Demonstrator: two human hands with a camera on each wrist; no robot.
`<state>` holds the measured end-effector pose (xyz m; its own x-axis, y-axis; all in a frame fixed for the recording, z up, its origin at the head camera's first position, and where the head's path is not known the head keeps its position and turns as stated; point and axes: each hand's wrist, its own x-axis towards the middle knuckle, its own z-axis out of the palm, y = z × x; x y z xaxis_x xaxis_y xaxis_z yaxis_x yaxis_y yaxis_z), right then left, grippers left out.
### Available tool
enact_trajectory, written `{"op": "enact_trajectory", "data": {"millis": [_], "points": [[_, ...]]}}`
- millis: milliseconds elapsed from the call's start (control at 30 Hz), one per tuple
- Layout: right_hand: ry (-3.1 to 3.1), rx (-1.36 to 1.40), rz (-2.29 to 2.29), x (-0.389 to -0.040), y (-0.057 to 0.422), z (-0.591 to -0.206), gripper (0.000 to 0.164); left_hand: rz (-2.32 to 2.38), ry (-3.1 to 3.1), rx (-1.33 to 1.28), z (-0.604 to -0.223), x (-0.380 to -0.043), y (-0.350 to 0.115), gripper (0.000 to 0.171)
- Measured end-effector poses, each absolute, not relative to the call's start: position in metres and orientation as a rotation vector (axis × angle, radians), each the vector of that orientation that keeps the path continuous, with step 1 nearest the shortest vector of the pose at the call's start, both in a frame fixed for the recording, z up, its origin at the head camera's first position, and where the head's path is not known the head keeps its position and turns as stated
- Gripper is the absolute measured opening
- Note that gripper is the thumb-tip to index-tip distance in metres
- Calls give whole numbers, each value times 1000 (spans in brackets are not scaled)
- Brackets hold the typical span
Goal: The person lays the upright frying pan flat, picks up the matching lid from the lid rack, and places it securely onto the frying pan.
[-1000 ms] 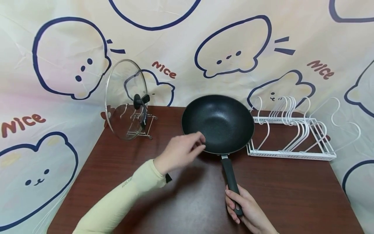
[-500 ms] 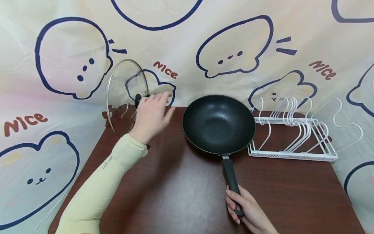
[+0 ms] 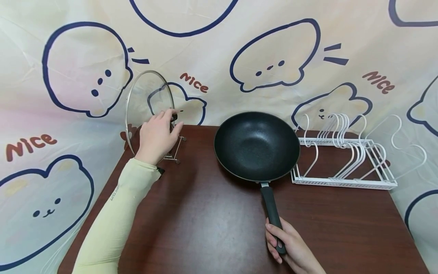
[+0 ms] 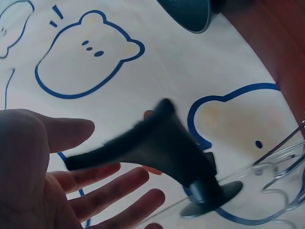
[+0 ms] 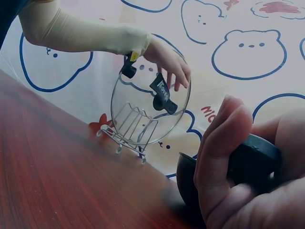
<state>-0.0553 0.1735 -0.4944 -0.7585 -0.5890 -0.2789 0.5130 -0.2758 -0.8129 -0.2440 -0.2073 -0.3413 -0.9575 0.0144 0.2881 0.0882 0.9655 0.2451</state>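
Observation:
A glass lid [image 3: 150, 95] with a black knob handle [image 4: 167, 148] stands on edge in a small wire rack [image 5: 122, 141] at the back left. My left hand [image 3: 155, 137] is at that handle, its thumb and fingers spread on either side of it without curling round it. Part of the lid and rack is hidden behind the hand in the head view. My right hand [image 3: 291, 243] grips the black handle [image 3: 271, 205] of a dark wok-shaped frying pan [image 3: 256, 146], whose inside faces up.
To the right of the pan is a white rack [image 3: 345, 182] with several curved upright prongs, close by the pan's rim. A patterned cloth [image 3: 267, 49] hangs behind the brown tabletop [image 3: 212, 228].
My left hand has moved from beside the pan's rim leftward and back to the lid's handle. The right hand still holds the pan in the same place.

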Motion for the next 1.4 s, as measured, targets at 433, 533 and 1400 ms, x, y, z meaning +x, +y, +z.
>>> {"op": "enact_trajectory", "data": {"millis": [433, 533, 1400], "points": [[1264, -72, -2071, -56, 173, -494, 13, -787, -2869, 12, -361, -240, -214, 64], [1269, -85, -2073, -56, 173, -494, 13, -895, -2845, 34, -364, -239, -217, 67], [1268, -103, -2084, -56, 174, -495, 12, -2168, -2586, 161, -377, -240, -234, 72]]}}
